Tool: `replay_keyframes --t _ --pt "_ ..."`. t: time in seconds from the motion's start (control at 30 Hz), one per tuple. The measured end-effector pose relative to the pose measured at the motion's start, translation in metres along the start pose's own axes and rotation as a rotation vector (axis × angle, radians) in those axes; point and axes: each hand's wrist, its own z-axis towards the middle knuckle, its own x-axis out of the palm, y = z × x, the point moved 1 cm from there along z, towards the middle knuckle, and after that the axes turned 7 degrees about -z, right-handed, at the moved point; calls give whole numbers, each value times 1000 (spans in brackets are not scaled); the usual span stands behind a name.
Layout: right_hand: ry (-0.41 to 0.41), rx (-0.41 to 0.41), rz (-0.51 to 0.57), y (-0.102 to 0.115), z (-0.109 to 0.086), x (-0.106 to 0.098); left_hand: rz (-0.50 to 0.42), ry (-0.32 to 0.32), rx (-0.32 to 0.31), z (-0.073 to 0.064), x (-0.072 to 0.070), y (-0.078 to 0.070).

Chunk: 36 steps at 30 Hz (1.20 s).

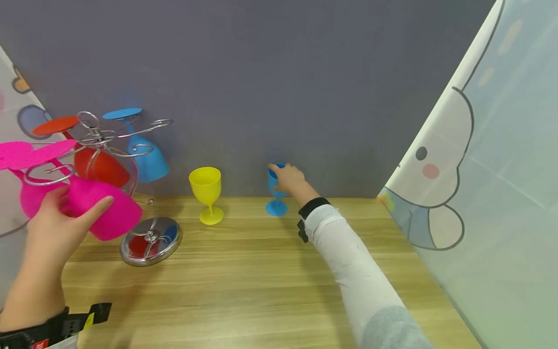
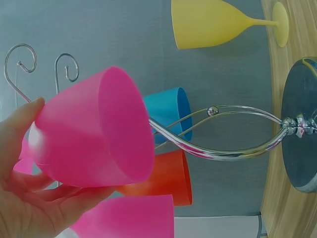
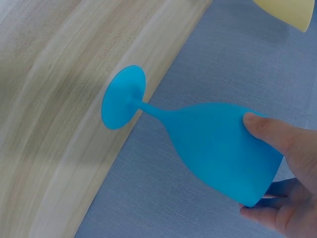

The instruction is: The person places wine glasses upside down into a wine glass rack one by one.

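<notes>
White sleeve (image 1: 348, 247) closest to me, its R hand (image 1: 291, 180) gripping the blue cup (image 3: 223, 148) near the rim, thumb opposite fingers. Cup's upright, long axis vert., foot at the wood-grain table (image 1: 244, 276), by the grey wall (image 1: 305, 72). L hand (image 1: 61, 225) holds a pink cup (image 1: 106, 208), tilted mouth-down at the rack (image 2: 218, 155), well left of blue; yellow cup (image 1: 206, 186) stands btwn. R hand's nearer blue. Cups look matte plastic, w/ thin stems, disc feet; rack's shiny curled metal.

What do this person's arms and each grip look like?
The left grip and right grip are ungloved. The right arm has a white sleeve, grey higher up, and a black wristband; the left forearm has a black strap with yellow and red patches.
</notes>
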Motion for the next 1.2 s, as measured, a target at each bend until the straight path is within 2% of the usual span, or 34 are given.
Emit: replay_keyframes --t 0.33,0.5,0.7,0.9,1.07,1.2 --pt "-7 -19 4 -3 -2 -1 -91 -30 -17 -2 5 3" --pt "-9 -18 2 -3 -1 -1 -108 -83 -32 -4 7 5" --pt "-9 -23 -5 -2 -1 0 -124 -131 -4 -12 10 8" --pt "-11 -22 -14 -1 -1 1 -94 -115 32 -19 9 4" --pt "-12 -16 -9 -1 -1 1 -42 -84 62 -18 9 1" --pt "-12 -17 -17 1 -1 0 -38 -77 62 -18 10 0"
